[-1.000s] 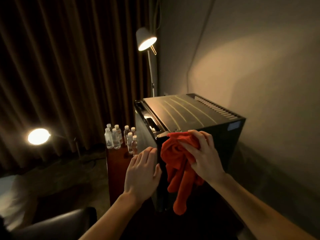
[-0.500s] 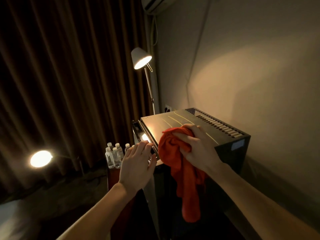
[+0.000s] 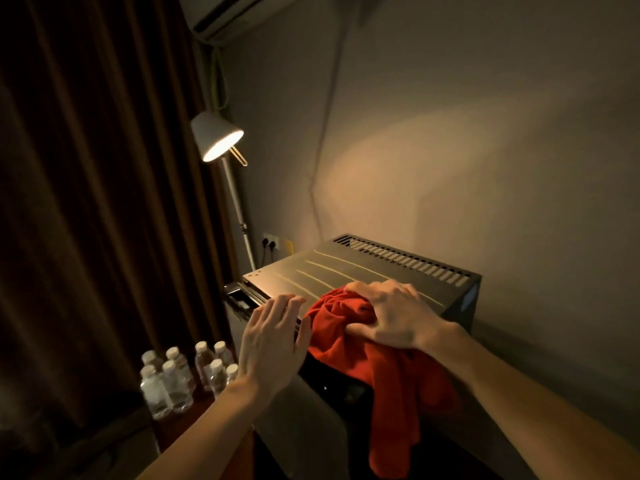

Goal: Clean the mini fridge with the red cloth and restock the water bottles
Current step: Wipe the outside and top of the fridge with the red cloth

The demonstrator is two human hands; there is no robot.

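now the red cloth (image 3: pixel 346 327) sits bunched on the front edge of the mini fridge (image 3: pixel 349 275) top, its tail hanging down the front; a second ago it was pressed against the upper front corner. the right hand (image 3: pixel 398 317) has come up with it and grips the bunch, fingers curled into the fabric. the left hand (image 3: pixel 273 344), fingers straight and holding nothing, rests at the top front edge just beside the cloth. so wiping seems to have shifted to the top panel. the water bottles (image 3: pixel 183 375) stand grouped low on the left, untouched, near the curtain (image 3: pixel 86 202), with a lit floor lamp (image 3: pixel 218 140) behind.
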